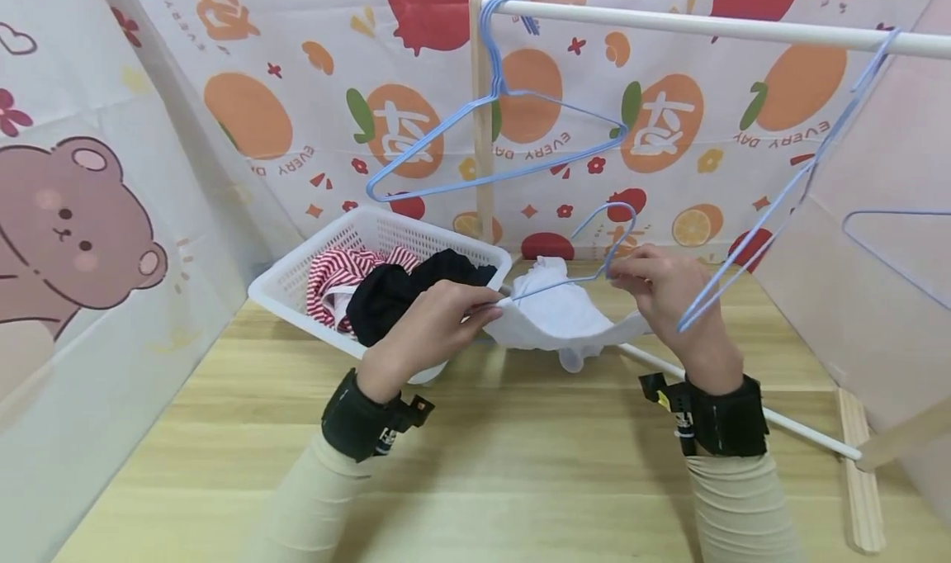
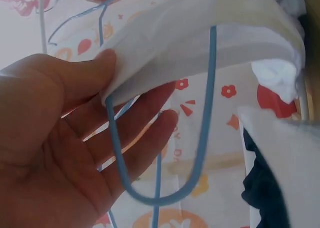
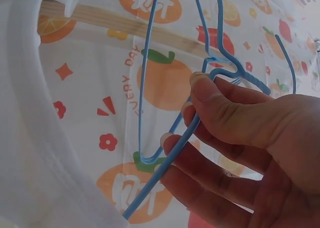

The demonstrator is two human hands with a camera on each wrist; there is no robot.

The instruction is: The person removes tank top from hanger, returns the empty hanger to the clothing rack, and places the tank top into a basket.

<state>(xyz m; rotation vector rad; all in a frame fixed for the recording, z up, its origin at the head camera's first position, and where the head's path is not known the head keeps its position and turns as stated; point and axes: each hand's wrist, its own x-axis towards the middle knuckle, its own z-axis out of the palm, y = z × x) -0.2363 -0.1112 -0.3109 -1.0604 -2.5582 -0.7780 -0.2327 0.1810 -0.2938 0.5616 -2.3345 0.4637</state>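
Both hands work on a blue wire hanger point(image 3: 154, 179) and a white garment point(image 1: 559, 309) in front of the basket. My left hand point(image 1: 438, 319) pinches the garment's edge between thumb and fingers, over one arm of the hanger. In the left wrist view, the hanger's rounded end point(image 2: 155, 202) sticks out past the cloth. With thumb and fingertips, my right hand point(image 1: 672, 295) holds the hanger just below its hook, which points up. The garment hangs slack between the hands, its band curving low toward me; its far part slumps near the tabletop.
A white basket point(image 1: 293, 303) at left holds a red-and-white striped garment point(image 1: 327, 278) and a black garment point(image 1: 386, 299). Overhead, a white rail point(image 1: 669, 23) carries blue hangers point(image 1: 438, 142), one hanging close to my right hand. The rack's wooden foot point(image 1: 862, 480) stands at right.
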